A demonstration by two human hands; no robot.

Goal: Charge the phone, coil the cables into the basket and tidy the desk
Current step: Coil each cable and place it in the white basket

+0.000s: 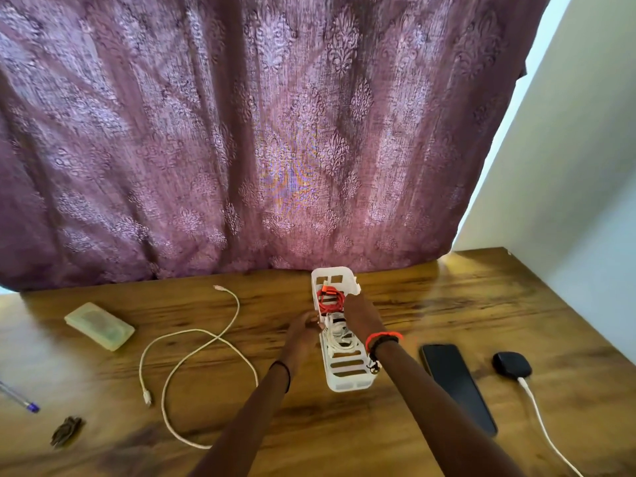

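Observation:
A white slotted basket stands in the middle of the wooden desk. A coiled orange cable lies at its far end and a coiled white cable in its middle. My right hand reaches into the basket over the white coil; its fingertips are hidden. My left hand touches the basket's left wall with curled fingers. A loose white cable sprawls in loops on the desk to the left. The black phone lies flat at the right.
A black charger with a white lead sits right of the phone. A pale green case, a blue pen and a small dark clip lie at the left. A purple curtain hangs behind the desk.

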